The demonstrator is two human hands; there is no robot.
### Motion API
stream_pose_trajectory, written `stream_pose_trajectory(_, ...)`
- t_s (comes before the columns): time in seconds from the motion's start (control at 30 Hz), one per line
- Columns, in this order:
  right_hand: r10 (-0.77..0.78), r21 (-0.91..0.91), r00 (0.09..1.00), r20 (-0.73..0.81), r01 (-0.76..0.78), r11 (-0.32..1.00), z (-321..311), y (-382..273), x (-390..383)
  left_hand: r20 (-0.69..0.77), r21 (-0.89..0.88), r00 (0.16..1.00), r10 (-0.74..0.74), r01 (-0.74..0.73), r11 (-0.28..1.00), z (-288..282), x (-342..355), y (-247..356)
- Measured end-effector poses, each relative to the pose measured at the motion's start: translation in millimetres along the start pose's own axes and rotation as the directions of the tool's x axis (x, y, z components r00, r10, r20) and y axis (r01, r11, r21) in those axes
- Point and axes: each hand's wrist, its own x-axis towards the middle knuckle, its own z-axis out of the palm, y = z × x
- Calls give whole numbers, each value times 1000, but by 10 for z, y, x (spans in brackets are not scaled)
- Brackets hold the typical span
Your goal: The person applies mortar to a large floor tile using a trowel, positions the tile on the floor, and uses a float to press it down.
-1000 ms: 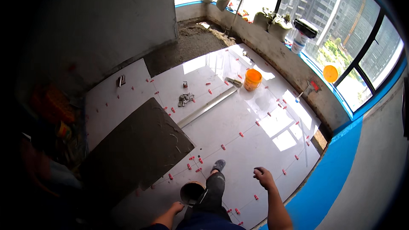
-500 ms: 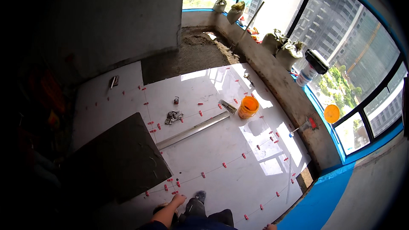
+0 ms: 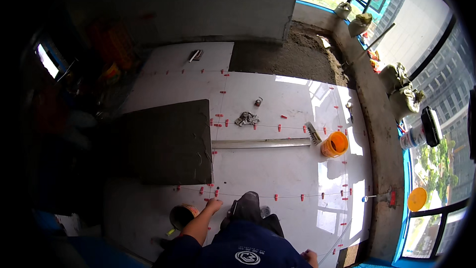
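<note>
My left hand [image 3: 214, 205] reaches down to the floor by a seam between pale tiles. Its fingers are drawn together, close to the red tile levelling clips [image 3: 216, 193] along that seam; anything in them is too small to make out. My right hand [image 3: 310, 257] hangs low beside my body at the lower edge, fingers curled, with what they may hold hidden. Beneath my left forearm stands a dark-mouthed bucket [image 3: 183, 215], partly covered by the arm. A dark grey rectangular patch [image 3: 171, 144] lies just beyond my left hand, bordered by the tiles.
A long metal straightedge [image 3: 263, 143] lies across the tiles, ending by a notched trowel [image 3: 313, 133] and an orange bucket [image 3: 334, 145]. Farther off are a crumpled rag [image 3: 247, 118] and a rough mortar bed [image 3: 282, 59]. Sacks [image 3: 404, 100] line the window ledge at right.
My view has turned right-to-left and tilted, so the room sits further right and more of my body shows. My left hand stays low near the clips at the seam.
</note>
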Motion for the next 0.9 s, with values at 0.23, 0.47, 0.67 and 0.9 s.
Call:
stream_pose_trajectory(0.23,-733,-299,668,124,730,615,1341,-4014,-528,-80,-134,983,-165,154,979,167,-160,-72)
stream_pose_trajectory(0.47,-574,-289,360,735,933,214,5123,-4493,-2349,3,11,988,-156,156,988,471,303,-237)
stream_pose_trajectory(0.67,-189,-460,455,870,888,19,6889,-4124,-2402,11,-724,949,-316,225,652,464,905,458)
stream_pose_trajectory(0.9,-114,-840,834,540,525,-136,7336,-4537,-1238,-16,-834,877,-480,253,491,-39,977,709)
